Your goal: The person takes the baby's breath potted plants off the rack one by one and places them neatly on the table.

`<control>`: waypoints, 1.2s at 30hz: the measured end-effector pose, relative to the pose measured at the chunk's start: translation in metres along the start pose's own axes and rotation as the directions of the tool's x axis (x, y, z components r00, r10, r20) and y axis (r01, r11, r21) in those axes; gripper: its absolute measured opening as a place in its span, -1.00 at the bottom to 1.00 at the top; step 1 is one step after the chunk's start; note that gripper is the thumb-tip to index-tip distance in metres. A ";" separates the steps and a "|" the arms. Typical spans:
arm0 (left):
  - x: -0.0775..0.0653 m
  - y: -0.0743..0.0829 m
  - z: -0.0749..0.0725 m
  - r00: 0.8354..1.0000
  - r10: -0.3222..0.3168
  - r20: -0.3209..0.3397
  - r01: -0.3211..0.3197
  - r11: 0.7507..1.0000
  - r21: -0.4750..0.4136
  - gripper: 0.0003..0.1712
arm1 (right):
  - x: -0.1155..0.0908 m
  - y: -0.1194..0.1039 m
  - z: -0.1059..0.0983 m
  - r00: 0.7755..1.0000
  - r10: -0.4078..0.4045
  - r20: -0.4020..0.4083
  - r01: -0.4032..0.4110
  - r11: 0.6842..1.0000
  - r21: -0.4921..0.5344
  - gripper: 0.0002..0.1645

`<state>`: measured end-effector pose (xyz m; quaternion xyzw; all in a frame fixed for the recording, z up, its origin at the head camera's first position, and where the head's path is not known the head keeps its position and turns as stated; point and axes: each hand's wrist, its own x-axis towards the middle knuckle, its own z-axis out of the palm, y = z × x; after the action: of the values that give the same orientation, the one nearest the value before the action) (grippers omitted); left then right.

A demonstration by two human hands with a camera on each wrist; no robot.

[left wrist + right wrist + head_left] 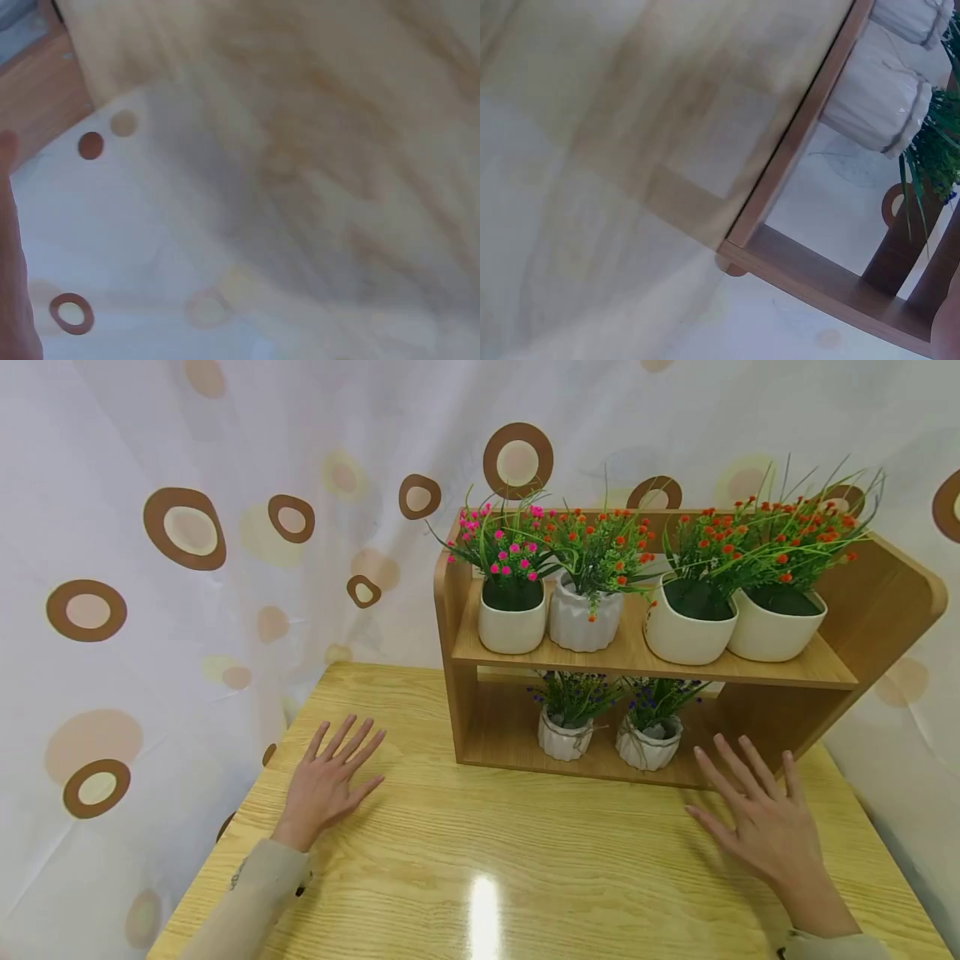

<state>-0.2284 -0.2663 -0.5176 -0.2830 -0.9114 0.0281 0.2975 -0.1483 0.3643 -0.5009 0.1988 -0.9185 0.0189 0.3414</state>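
My left hand (322,789) is spread over the left part of the wooden table (420,860), fingers straight and nothing in them. Fingers also apart, my right hand (768,818) is in front of the right end of a two-tier wooden shelf (660,670); its fingertips overlap the shelf's lower board in the head view. The upper tier bears a pink-flowered pot plant (512,625), an orange-flowered one in a ribbed white pot (585,622), and two red-flowered ones in cream pots (690,631). Below stand two small purple-flowered plants in white pots (564,739) tied with string.
A pale curtain (247,568) with brown ring patterns hangs behind the table and along its left and right sides. The shelf's right side panel (877,602) rises by the table's right edge. Light glares off the tabletop near the front.
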 end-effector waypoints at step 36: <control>0.185 0.108 -0.093 0.928 -0.269 -0.256 -0.039 0.614 -0.789 -0.33 | 0.076 0.009 -0.076 0.908 0.065 -0.414 -0.036 0.996 0.076 -0.06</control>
<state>-0.2450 -0.0878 -0.3672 -0.3238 -0.7805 -0.4410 0.3026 -0.1569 0.3585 -0.3929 0.1776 -0.8283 0.1002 0.5218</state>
